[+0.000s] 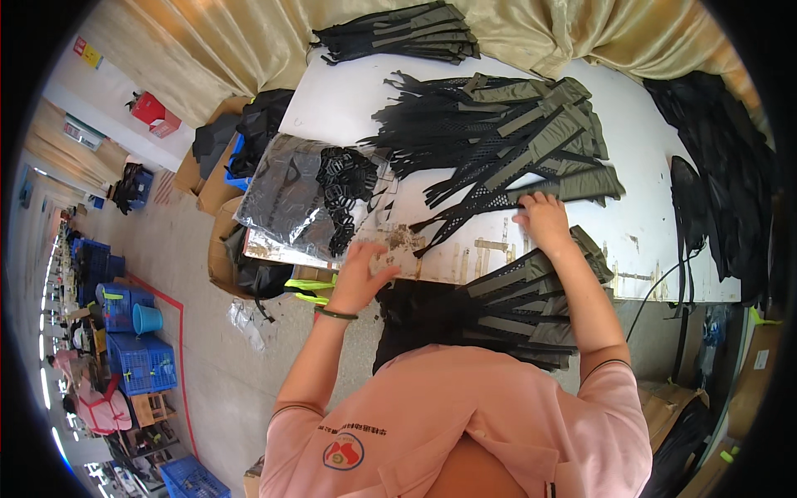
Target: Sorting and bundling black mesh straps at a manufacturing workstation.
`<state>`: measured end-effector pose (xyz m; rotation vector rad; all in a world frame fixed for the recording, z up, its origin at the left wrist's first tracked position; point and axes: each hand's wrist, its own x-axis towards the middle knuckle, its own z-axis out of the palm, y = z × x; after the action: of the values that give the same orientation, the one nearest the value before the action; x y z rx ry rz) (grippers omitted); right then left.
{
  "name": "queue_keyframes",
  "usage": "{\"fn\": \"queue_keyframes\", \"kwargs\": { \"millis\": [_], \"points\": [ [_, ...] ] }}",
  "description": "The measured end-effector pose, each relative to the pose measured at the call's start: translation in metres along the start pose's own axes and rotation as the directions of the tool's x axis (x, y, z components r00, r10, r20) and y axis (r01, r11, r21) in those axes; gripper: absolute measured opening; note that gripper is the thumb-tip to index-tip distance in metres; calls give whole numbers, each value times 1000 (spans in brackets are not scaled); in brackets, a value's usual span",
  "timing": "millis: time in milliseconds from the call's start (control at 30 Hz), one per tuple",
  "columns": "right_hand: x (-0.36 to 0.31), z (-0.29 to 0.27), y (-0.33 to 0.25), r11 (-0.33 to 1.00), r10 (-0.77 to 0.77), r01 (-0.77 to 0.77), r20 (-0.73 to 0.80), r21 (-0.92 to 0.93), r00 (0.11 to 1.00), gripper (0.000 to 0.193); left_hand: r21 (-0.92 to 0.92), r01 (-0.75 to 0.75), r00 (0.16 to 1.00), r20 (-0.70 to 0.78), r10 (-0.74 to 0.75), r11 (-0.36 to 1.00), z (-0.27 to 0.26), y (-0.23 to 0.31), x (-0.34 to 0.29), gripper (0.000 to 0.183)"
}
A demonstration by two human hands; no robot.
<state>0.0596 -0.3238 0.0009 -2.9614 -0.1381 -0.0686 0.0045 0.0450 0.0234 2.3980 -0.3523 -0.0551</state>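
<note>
My left hand (361,280) is over the near table edge, thumb and fingers apart and nothing in it. It is just beside a heap of small black plastic buckles (344,187) on a clear plastic bag (282,195). With curled fingers, my right hand (545,222) grips the near edge of an olive-and-black mesh strap (573,187); its thumb is partly hidden. That strap lies at the near side of a fanned pile of similar straps (515,124). More such straps (523,303) rest below the table edge, in front of my body.
The white table (332,91) has a worn, taped near edge. Another strap bundle (398,33) lies at its far side. Black pieces (714,166) hang over the right side. Cardboard boxes (222,249) stand at left, and blue crates (137,357) farther off.
</note>
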Motion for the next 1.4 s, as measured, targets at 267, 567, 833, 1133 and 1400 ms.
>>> {"fn": "queue_keyframes", "kwargs": {
  "millis": [267,567,833,1133,1400],
  "points": [
    [-48,1,-13,999,-37,38,-79,5,996,25,211,-223,942,-207,266,952,50,4,69,46],
    [-39,-21,-24,998,-37,37,-4,41,999,29,157,-270,963,70,262,950,51,-13,86,10],
    [15,25,-125,684,-505,496,-143,534,851,29,-101,-67,988,131,80,993,34,-10,63,14],
    [6,4,-119,507,-415,-57,302,860,858,9,-99,-282,956,55,288,954,22,17,38,20],
    [6,9,-121,484,-430,122,114,866,896,13,-261,-274,962,-60,268,926,16,23,44,17]
  ]
}}
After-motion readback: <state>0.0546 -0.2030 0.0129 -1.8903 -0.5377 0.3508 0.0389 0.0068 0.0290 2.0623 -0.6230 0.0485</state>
